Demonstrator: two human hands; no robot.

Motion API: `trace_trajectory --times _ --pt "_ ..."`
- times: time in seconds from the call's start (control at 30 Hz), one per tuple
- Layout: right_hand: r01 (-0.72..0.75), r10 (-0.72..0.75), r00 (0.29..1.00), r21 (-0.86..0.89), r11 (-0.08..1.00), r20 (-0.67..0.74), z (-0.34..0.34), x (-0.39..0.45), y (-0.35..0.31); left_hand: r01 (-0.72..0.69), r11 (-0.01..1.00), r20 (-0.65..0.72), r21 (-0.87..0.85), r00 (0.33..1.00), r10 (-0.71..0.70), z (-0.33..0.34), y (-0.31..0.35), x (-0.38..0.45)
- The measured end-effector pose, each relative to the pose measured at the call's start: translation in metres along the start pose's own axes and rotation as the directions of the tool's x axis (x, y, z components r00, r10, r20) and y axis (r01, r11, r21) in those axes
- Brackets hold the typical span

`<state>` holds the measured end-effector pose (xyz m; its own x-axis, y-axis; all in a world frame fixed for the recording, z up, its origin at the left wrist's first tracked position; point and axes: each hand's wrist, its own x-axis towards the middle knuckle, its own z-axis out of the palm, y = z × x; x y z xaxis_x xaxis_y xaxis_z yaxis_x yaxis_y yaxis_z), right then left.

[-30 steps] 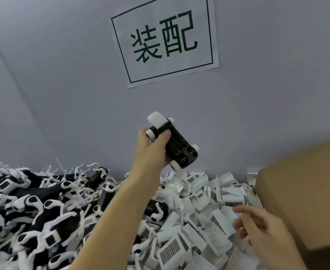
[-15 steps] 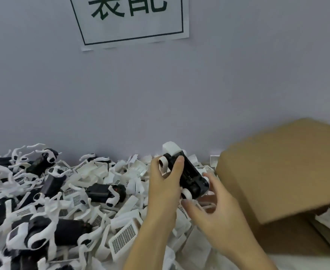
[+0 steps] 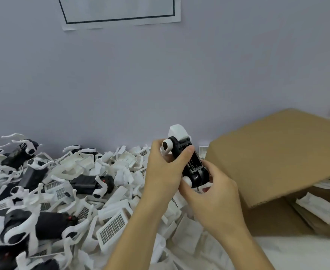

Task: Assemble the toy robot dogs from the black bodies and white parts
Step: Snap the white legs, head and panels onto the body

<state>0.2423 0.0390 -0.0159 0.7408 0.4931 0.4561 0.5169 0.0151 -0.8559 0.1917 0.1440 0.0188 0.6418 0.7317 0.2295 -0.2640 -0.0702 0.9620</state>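
At nine o'clock the counter [image 3: 296,254] carries a heap of finished black-and-white plastic toy dogs [image 3: 49,225]; I count about eight or nine before they blur together. Toward six o'clock lies a drift of loose white plastic parts with grilles [image 3: 112,228], far too many and too tangled to count.

Just right of centre, the left hand [image 3: 163,176] is curled round one black plastic dog body with a white head cap and white joint discs [image 3: 187,162], thumb pressed across its top. The right hand [image 3: 216,193] cups the near end from below, fingers wrapped under it; whether it also pinches a small part I cannot tell.

The step seems to be fitting a piece at that near end. It would go best with the left hand steadying the body while the right lines the piece up squarely before pressing.

At three o'clock stands one open brown cardboard box [image 3: 281,152].
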Motion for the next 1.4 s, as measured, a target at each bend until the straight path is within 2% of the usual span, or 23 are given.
trace_trajectory --times 0.13,0.3,0.4,0.6,0.67,0.77,0.83,0.9,1.0,1.1,1.23,1.4 --pt "0.014 -0.016 0.999 -0.059 0.998 -0.033 -0.006 0.002 0.002 -0.007 1.0 0.092 -0.001 0.996 0.007 0.003 -0.001 -0.003" --pt "0.022 -0.025 0.997 -0.036 0.999 -0.07 -0.007 0.002 0.002 -0.034 0.999 0.129 0.009 0.991 0.033 0.006 0.002 -0.004" --pt "0.015 -0.015 1.0 -0.016 1.0 -0.02 -0.004 0.003 0.005 -0.052 0.998 0.112 0.021 0.992 0.049 0.006 0.004 -0.005" --pt "-0.034 0.002 0.984 0.177 0.984 0.178 -0.004 0.004 0.001 -0.146 0.986 0.091 0.082 0.986 0.139 0.004 0.003 -0.004" --pt "-0.054 0.024 0.992 0.245 0.968 0.123 -0.009 0.007 0.0 -0.201 0.97 0.122 0.137 0.975 0.184 0.002 0.002 -0.003" --pt "-0.092 0.084 0.996 0.369 0.925 0.036 -0.018 0.013 0.0 -0.315 0.91 0.253 0.268 0.935 0.249 0.001 0.0 -0.004" --pt "-0.092 0.105 0.994 0.394 0.914 -0.01 -0.022 0.015 -0.003 -0.387 0.849 0.337 0.36 0.902 0.268 0.004 -0.004 -0.005" --pt "-0.1 0.143 0.987 0.397 0.912 -0.079 -0.025 0.017 -0.007 -0.427 0.799 0.365 0.425 0.888 0.28 0.009 -0.007 -0.007" --pt "-0.145 0.206 0.971 0.386 0.911 -0.12 -0.028 0.018 -0.005 -0.448 0.766 0.385 0.461 0.879 0.282 0.013 -0.009 -0.01" --pt "-0.128 0.189 0.973 0.369 0.92 -0.134 -0.029 0.019 -0.005 -0.445 0.737 0.389 0.509 0.882 0.264 0.014 -0.008 -0.01" --pt "-0.108 0.174 0.965 0.303 0.947 -0.197 -0.028 0.018 -0.004 -0.37 0.784 0.37 0.499 0.909 0.193 0.012 -0.002 -0.01" --pt "-0.128 0.2 0.95 0.282 0.951 -0.241 -0.027 0.018 -0.005 -0.349 0.807 0.361 0.476 0.915 0.183 0.012 0.003 -0.013"
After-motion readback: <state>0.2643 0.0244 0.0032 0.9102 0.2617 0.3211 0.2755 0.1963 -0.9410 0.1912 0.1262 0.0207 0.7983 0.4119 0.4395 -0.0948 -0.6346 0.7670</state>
